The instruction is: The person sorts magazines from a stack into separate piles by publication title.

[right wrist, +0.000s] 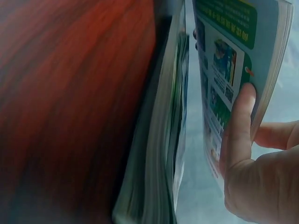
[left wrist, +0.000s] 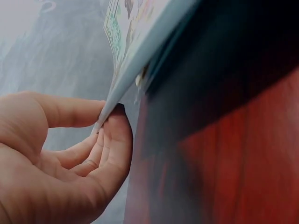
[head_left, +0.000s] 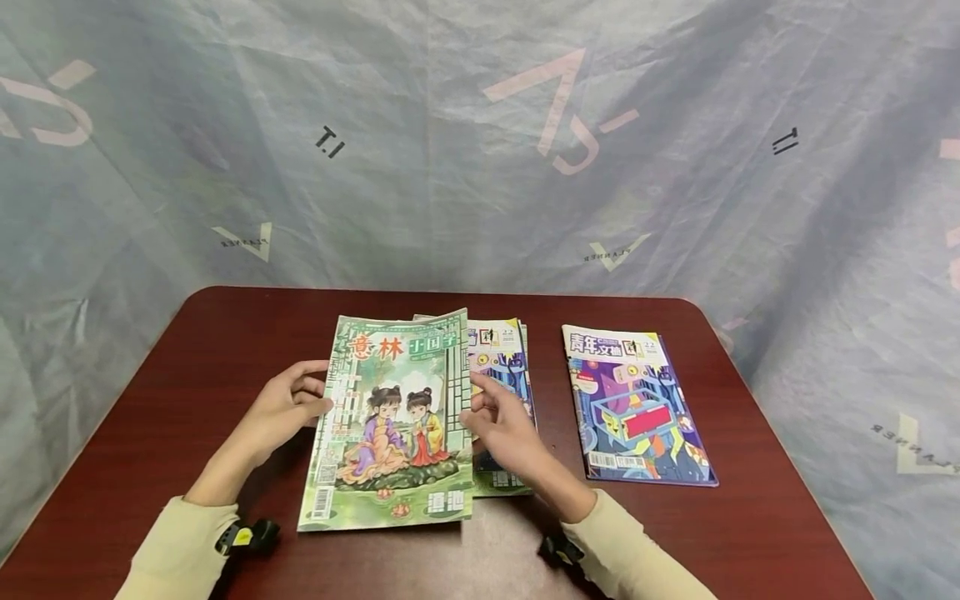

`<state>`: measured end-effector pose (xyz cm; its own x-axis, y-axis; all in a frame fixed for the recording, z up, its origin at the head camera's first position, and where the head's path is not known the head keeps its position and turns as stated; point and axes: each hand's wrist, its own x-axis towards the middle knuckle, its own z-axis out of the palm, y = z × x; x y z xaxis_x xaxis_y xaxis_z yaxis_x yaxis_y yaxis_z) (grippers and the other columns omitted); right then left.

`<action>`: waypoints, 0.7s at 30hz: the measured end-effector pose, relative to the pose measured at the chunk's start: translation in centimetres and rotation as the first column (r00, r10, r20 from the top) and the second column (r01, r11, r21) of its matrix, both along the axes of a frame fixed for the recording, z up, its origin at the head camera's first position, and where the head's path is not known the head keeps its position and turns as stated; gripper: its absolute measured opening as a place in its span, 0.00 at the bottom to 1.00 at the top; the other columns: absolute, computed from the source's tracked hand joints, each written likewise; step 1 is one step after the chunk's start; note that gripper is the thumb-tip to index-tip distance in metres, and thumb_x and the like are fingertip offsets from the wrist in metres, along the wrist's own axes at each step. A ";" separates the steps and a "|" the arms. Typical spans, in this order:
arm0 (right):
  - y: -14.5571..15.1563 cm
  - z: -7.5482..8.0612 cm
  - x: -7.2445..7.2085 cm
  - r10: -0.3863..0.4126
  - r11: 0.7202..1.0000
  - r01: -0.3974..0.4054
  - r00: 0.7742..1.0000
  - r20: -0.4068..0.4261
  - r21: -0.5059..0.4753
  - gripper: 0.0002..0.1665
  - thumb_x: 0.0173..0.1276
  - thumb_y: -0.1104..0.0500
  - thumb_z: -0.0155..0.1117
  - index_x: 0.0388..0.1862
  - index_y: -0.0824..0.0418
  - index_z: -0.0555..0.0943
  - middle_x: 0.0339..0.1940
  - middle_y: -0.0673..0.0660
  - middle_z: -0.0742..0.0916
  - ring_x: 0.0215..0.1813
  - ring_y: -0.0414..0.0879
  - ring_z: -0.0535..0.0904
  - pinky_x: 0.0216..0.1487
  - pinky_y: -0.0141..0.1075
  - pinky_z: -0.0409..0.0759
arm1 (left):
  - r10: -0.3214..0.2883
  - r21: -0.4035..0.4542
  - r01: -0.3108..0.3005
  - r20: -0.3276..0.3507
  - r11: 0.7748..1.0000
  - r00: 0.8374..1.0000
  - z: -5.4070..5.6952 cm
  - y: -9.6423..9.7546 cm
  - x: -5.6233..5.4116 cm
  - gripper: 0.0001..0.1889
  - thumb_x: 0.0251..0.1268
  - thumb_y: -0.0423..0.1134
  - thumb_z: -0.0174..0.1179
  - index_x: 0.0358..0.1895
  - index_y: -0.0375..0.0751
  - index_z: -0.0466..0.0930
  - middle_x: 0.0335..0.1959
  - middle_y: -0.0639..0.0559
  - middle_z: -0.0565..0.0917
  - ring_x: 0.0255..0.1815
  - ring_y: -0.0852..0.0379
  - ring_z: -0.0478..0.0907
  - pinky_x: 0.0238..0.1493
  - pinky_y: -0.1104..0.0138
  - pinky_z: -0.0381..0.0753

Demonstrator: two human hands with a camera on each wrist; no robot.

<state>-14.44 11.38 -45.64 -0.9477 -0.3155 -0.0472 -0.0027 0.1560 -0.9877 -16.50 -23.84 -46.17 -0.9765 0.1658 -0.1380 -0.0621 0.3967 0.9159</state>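
Observation:
A green magazine [head_left: 397, 425] with two cartoon figures on its cover is held up off the table between both hands. My left hand [head_left: 281, 412] pinches its left edge, thumb on the cover and fingers behind, as the left wrist view shows close up. On the opposite edge my right hand [head_left: 510, 425] grips it, with a finger lying along the printed back cover [right wrist: 229, 79] in the right wrist view. Beneath and behind it lies a stack of magazines [head_left: 498, 358], a purple-blue one on top, partly hidden by the held one. The stack's page edges [right wrist: 159, 140] show below the right hand.
To the right, a single purple-blue magazine [head_left: 641, 408] lies flat on the dark red table [head_left: 195, 350]. A grey printed curtain [head_left: 427, 167] hangs behind the table's far edge. Black bands with small devices [head_left: 251, 537] sit on both wrists.

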 end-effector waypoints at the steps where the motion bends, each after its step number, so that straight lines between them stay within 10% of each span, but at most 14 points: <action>1: -0.4 0.0 0.1 0.003 1.000 -0.003 1.000 -0.005 -0.002 0.42 0.80 0.69 0.64 0.88 0.74 0.60 0.43 0.57 0.82 0.33 0.40 0.77 0.36 0.32 0.85 | 0.004 -0.009 -0.004 -0.002 1.000 1.000 -0.1 -0.3 0.1 0.35 0.80 0.26 0.63 0.84 0.27 0.60 0.55 0.36 0.79 0.46 0.54 0.82 0.41 0.62 0.88; 21: -7.7 -0.5 -0.2 0.007 0.999 -0.005 0.999 -0.039 0.033 0.40 0.82 0.69 0.63 0.88 0.70 0.63 0.41 0.55 0.83 0.26 0.40 0.78 0.35 0.33 0.83 | 0.084 -0.152 -0.105 -0.139 0.983 0.987 -1.8 -5.6 0.9 0.32 0.85 0.26 0.56 0.84 0.23 0.58 0.51 0.41 0.73 0.41 0.63 0.74 0.39 0.70 0.77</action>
